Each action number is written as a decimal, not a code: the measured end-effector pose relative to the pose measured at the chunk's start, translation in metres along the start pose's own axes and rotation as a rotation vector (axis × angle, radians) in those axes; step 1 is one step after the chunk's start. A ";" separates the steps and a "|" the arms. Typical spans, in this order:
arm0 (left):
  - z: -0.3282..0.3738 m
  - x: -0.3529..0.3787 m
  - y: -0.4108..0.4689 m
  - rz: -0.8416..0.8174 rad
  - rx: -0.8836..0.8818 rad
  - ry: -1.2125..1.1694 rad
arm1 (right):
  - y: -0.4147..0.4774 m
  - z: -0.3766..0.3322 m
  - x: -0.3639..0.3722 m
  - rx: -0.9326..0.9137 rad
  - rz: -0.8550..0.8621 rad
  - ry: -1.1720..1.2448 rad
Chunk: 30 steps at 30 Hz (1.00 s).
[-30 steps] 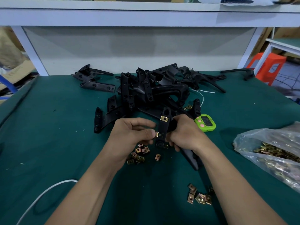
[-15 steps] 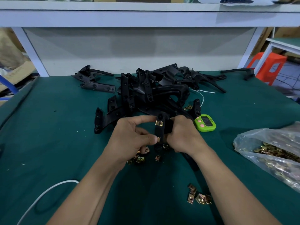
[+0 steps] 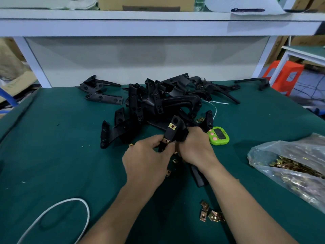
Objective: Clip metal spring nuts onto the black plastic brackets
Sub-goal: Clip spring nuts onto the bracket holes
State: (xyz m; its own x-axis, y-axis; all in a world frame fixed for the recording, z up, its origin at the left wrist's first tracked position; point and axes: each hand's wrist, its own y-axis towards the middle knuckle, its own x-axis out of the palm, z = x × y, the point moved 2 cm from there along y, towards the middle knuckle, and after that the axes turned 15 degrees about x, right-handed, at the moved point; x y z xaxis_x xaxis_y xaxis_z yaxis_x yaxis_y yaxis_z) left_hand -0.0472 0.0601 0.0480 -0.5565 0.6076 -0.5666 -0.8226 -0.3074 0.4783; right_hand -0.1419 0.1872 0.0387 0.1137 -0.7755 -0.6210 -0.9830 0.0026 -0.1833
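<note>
Tilted above the green-covered table (image 3: 52, 147), the long black plastic bracket (image 3: 169, 133) now shows a second brass-coloured metal spring nut (image 3: 165, 140), thumb-pushed a moment ago, sitting below the first nut (image 3: 172, 126). The left hand (image 3: 146, 164) and right hand (image 3: 195, 148) both grip the bracket. This clip looks seated.

Green-topped table (image 3: 52, 138), heap of black brackets (image 3: 158, 103) beyond the grip, green timer (image 3: 219, 136) just right, bag of spring nuts (image 3: 290, 166) far right, loose spring nuts (image 3: 210, 213) nearer
</note>
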 end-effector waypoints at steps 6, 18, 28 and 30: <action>-0.001 0.004 -0.001 0.040 0.020 0.053 | -0.004 -0.002 0.002 0.016 -0.011 0.015; 0.023 0.010 0.014 -0.051 0.098 -0.147 | -0.051 -0.018 -0.069 -0.006 -0.288 0.200; 0.163 0.107 0.023 -0.331 0.334 -0.489 | -0.107 0.108 -0.196 0.239 -0.170 0.651; 0.198 0.135 0.014 -0.442 0.322 -0.574 | -0.125 0.141 -0.219 0.277 -0.100 0.723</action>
State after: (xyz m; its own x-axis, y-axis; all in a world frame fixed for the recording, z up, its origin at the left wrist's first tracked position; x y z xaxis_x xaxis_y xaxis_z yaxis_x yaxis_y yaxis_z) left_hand -0.1113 0.2827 0.1109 0.0334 0.9337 -0.3565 -0.8302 0.2245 0.5103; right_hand -0.0237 0.4455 0.0906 -0.0159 -0.9990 0.0420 -0.8906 -0.0049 -0.4547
